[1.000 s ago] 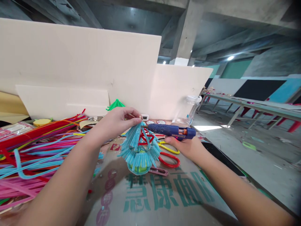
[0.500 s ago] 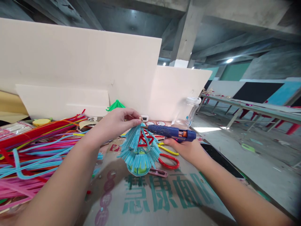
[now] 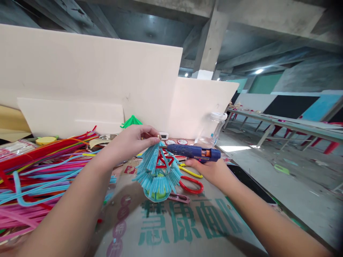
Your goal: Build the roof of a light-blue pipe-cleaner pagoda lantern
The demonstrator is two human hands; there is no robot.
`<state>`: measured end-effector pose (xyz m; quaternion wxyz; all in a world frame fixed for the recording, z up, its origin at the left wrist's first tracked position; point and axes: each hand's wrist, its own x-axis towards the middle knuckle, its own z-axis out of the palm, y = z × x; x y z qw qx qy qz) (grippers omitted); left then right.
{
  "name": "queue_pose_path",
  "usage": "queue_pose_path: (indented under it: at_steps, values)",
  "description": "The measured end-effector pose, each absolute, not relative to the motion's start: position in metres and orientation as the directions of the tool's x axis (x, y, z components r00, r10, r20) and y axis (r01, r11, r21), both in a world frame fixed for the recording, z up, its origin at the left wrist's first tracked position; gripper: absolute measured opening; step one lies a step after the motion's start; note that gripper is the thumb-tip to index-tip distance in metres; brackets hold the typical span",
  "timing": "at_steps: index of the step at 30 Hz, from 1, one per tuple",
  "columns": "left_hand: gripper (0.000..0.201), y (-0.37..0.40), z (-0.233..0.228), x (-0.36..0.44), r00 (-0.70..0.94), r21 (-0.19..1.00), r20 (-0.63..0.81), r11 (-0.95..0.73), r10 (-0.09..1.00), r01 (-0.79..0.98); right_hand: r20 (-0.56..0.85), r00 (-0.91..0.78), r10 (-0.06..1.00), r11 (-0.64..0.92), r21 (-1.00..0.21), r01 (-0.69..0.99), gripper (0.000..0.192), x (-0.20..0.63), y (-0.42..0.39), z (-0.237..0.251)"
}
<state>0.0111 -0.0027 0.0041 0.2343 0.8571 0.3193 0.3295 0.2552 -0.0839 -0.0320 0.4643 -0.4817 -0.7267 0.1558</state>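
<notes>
A tiered model (image 3: 158, 175) made of light-blue pipe cleaners, with red crosspieces and a green base, stands on printed cardboard (image 3: 128, 228). My left hand (image 3: 139, 141) pinches the model's peak between thumb and fingers. In my right hand (image 3: 209, 169) is a dark-blue hot glue gun (image 3: 195, 152), held level, its nozzle pointing left at the upper part of the model just below my left fingertips. Whether the nozzle touches it I cannot tell. Red-handled scissors (image 3: 193, 185) and a pink cutter (image 3: 180, 198) lie beside the base, partly behind the model.
Many coloured pipe cleaners (image 3: 50, 175) are heaped at the left. Behind stand white boards (image 3: 88, 78), a green umbrella-shaped piece (image 3: 132, 121) and a clear jar (image 3: 213, 128). A dark phone-like slab (image 3: 250, 184) lies beneath my right forearm. Yellow handles (image 3: 191, 172) rest near the glue gun.
The view has shifted very slightly. Both hands keep their hold, and the glue gun's nozzle stays at the model's upper part.
</notes>
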Motion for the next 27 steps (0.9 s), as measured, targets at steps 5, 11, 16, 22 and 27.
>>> queue_pose_path:
  at_steps: [5, 11, 16, 22, 27]
  values:
    - [0.028, -0.0019, 0.0033, 0.0111, 0.576, 0.61, 0.412, -0.683, 0.706, 0.401, 0.527, -0.102, 0.843, 0.483, -0.66, 0.576, 0.023, 0.2569, -0.0834, -0.0336]
    - [0.028, 0.0007, 0.0034, 0.0102, 0.578, 0.616, 0.41, -0.682, 0.705, 0.394, 0.524, -0.143, 0.84, 0.496, -0.634, 0.593, 0.017, 0.2576, -0.0847, -0.0345]
    - [0.029, -0.0006, 0.0038, 0.0097, 0.574, 0.614, 0.403, -0.675, 0.713, 0.408, 0.541, -0.167, 0.824, 0.516, -0.596, 0.615, 0.016, 0.2576, -0.0855, -0.0329]
    - [0.03, -0.0026, 0.0055, 0.01, 0.58, 0.608, 0.393, -0.675, 0.713, 0.418, 0.507, -0.168, 0.845, 0.509, -0.668, 0.542, 0.018, 0.2558, -0.0868, -0.0333]
    - [0.031, -0.0025, 0.0049, 0.009, 0.575, 0.608, 0.409, -0.681, 0.709, 0.408, 0.506, -0.224, 0.833, 0.544, -0.672, 0.502, 0.025, 0.2588, -0.0895, -0.0297]
